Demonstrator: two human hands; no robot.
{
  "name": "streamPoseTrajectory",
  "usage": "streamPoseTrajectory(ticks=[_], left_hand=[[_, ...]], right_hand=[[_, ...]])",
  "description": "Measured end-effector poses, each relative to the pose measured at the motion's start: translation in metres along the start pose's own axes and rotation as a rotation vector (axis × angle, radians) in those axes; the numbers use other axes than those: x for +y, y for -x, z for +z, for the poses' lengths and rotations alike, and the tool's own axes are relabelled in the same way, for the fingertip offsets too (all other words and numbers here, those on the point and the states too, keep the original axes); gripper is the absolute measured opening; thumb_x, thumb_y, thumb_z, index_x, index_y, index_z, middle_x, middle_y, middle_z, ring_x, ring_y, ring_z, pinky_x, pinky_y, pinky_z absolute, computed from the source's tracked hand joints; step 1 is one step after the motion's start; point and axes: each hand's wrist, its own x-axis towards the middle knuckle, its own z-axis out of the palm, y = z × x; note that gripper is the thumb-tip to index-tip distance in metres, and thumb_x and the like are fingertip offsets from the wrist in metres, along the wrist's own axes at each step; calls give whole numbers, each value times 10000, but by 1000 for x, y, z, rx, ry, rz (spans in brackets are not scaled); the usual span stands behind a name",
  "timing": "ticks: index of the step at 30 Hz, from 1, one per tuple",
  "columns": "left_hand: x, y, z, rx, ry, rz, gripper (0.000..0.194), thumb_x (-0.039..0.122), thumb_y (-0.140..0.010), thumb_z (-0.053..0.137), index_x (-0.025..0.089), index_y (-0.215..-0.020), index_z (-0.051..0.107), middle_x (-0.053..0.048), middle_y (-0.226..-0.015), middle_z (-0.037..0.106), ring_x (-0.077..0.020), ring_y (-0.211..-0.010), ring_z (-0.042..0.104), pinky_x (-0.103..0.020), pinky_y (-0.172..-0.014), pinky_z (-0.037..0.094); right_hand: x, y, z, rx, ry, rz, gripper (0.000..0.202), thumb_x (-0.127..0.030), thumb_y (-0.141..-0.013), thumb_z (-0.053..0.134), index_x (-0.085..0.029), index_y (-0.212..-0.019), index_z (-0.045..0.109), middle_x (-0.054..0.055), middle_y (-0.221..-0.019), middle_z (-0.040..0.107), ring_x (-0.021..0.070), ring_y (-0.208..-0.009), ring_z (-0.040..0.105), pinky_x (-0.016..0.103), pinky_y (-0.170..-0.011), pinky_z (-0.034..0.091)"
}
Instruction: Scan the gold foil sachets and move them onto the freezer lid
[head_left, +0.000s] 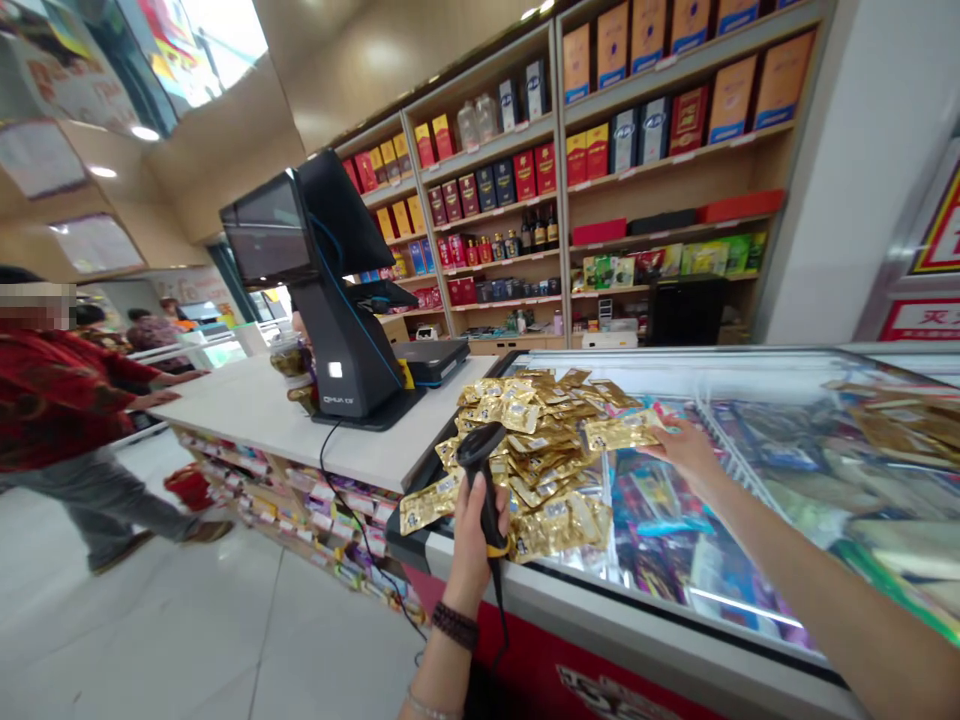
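My left hand [474, 525] is wrapped round the handle of a black barcode scanner [481, 447], whose head is over a pile of gold packets [544, 440]. The cable hangs down from the handle. To the right, my right hand [675, 442] pinches the end of one gold packet [621, 431], held at the pile's right side. The pile lies on the glass top of a chest freezer [750, 368]. Another gold packet [429, 503] lies at the freezer's left corner, left of the scanner.
A black point-of-sale terminal [349, 350] stands on the white counter [247, 405], with jars [291, 365] beside it. Shelves [491, 210] of boxes and bottles line the back wall. At the far left a person in a red top [60, 400] touches the counter.
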Motion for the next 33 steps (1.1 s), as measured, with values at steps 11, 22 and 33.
streamPoseTrajectory(ticks=[11, 22, 33], left_hand=[[-34, 5, 91, -323, -87, -168, 579, 706, -765, 798, 225, -908, 508, 78, -638, 544, -51, -427, 436, -191, -433, 294], [-55, 8, 105, -355, -21, -260, 607, 719, -752, 807, 218, -962, 536, 80, -631, 553, -38, -406, 420, -169, -414, 250], [-55, 11, 111, -425, 18, -240, 582, 697, -789, 795, 219, -954, 507, 74, -644, 557, -38, -414, 431, -172, -416, 265]], right_hand=[[-4, 26, -77, -39, -401, 2, 268, -324, -754, 825, -278, -990, 707, 48, -999, 795, 279, -932, 790, 511, -1109, 544], [10, 22, -72, -86, -380, -30, 554, -571, -652, 932, -286, -1069, 706, 53, -1005, 788, 343, -989, 779, 596, -1004, 592], [11, 20, -73, -97, -366, -45, 491, -555, -691, 918, -286, -1053, 723, 49, -971, 779, 348, -1042, 764, 631, -1041, 561]])
